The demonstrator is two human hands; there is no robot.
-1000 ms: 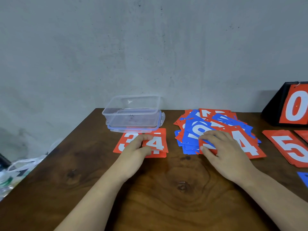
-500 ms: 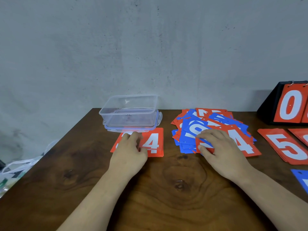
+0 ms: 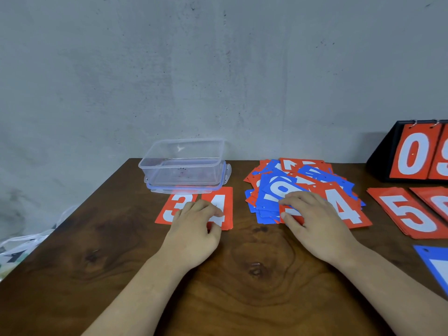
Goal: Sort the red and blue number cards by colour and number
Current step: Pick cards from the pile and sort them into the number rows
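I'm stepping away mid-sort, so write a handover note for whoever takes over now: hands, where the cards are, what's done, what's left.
Left hand rests on the red 3 card and red 4 card, side by side before the clear plastic container.
Right hand lies on the mixed pile of red and blue cards; grip unclear.
Done: red 3 and 4 placed; red 5 stack further right; one blue card at the right edge.
Left: sorting the mixed pile.

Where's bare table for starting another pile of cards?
The table is bare between the left hand and right hand, down to its near edge, and left of the red 3 card. The right side is crowded: mixed pile, red 5 stack, blue card, scoreboard.
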